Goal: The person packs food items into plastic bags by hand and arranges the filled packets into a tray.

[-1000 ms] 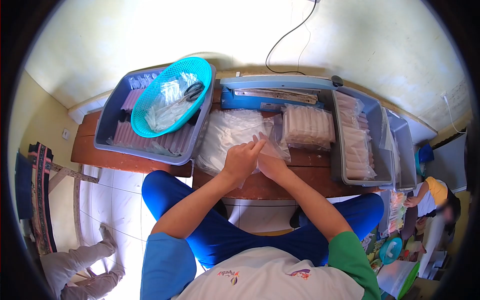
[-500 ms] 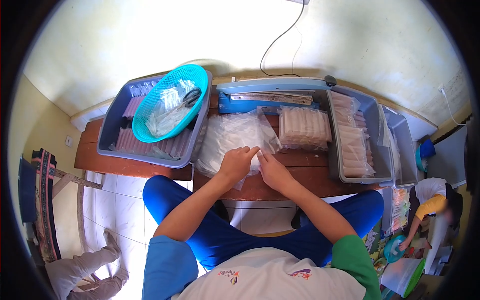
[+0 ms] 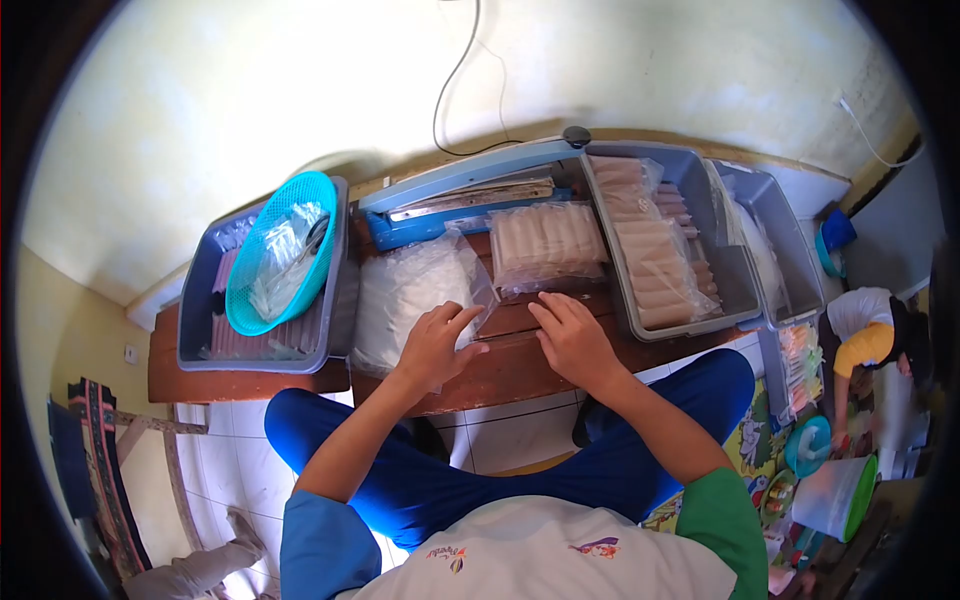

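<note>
My left hand is open, its thumb apart from the fingers. It rests at the right edge of a pile of clear plastic bags on the wooden table. My right hand is also open, with the fingers loosely bent and nothing visible in them. It hovers over the table's front part, just below clear packs of pale pink sticks. A gap of bare wood separates the two hands.
Behind the bags stands a long blue sealer. A grey bin at left carries a turquoise basket with plastic bags and scissors. Right are a grey bin of packed sticks and another bin. A co-worker bends at far right.
My hands were together, pinching at the edge of the clear plastic; now they are apart and open. The view has turned to the right, shifting the table things left.
</note>
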{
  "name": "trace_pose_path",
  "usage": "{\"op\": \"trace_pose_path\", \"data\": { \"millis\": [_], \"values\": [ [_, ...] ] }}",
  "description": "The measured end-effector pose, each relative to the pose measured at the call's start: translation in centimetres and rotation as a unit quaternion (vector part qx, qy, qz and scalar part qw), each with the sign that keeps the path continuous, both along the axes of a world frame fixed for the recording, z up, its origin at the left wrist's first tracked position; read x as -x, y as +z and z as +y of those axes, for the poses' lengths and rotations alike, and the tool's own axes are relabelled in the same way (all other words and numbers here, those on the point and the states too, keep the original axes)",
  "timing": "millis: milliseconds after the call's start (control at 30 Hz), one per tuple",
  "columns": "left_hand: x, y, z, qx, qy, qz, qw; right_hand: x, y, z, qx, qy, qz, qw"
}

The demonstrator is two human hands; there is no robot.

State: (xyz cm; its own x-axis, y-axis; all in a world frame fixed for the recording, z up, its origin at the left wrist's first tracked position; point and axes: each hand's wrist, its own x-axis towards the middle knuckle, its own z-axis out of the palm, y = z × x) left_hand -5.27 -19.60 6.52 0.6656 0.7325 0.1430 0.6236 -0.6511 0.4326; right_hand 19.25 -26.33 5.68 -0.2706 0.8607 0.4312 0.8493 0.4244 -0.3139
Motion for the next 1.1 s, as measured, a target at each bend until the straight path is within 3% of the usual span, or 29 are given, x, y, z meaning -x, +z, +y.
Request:
{"op": "trace_pose_path", "data": {
  "millis": [67, 433, 567, 633, 733, 1000, 1067, 1100],
  "values": [
    [-2.3, 0.7, -0.1, -0.009, 0.000, -0.119, 0.993, -1.2, 1.0, 0.1, -0.001, -0.013, 0.013, 1.000],
    [-17.3, 4.5, 3.1, 0.061, -0.143, -0.223, 0.962, -15.8, 5.1, -0.7, -0.047, -0.105, 0.061, 0.991],
    [-21.7, 4.2, 4.4, 0.098, -0.153, -0.197, 0.963, -22.2, 5.3, -0.5, -0.047, -0.184, 0.065, 0.980],
    [-24.0, 3.5, 5.0, 0.078, -0.171, -0.210, 0.959, -24.4, 5.0, 0.0, 0.044, -0.269, 0.088, 0.958],
    [-27.7, 2.6, 6.1, 0.047, -0.200, -0.219, 0.954, -26.5, 4.0, 0.9, 0.099, -0.305, 0.079, 0.944],
    [-37.3, 1.0, 7.1, 0.009, -0.233, -0.172, 0.957, -30.8, 0.3, 3.5, 0.184, -0.356, 0.041, 0.915],
    [-39.1, 0.3, 7.5, -0.039, -0.267, -0.056, 0.961, -31.3, -0.6, 3.9, 0.205, -0.354, 0.035, 0.912],
    [-40.2, 0.0, 7.8, -0.038, -0.269, -0.056, 0.961, -31.4, -1.1, 4.0, 0.230, -0.351, 0.025, 0.907]
  ]
}}
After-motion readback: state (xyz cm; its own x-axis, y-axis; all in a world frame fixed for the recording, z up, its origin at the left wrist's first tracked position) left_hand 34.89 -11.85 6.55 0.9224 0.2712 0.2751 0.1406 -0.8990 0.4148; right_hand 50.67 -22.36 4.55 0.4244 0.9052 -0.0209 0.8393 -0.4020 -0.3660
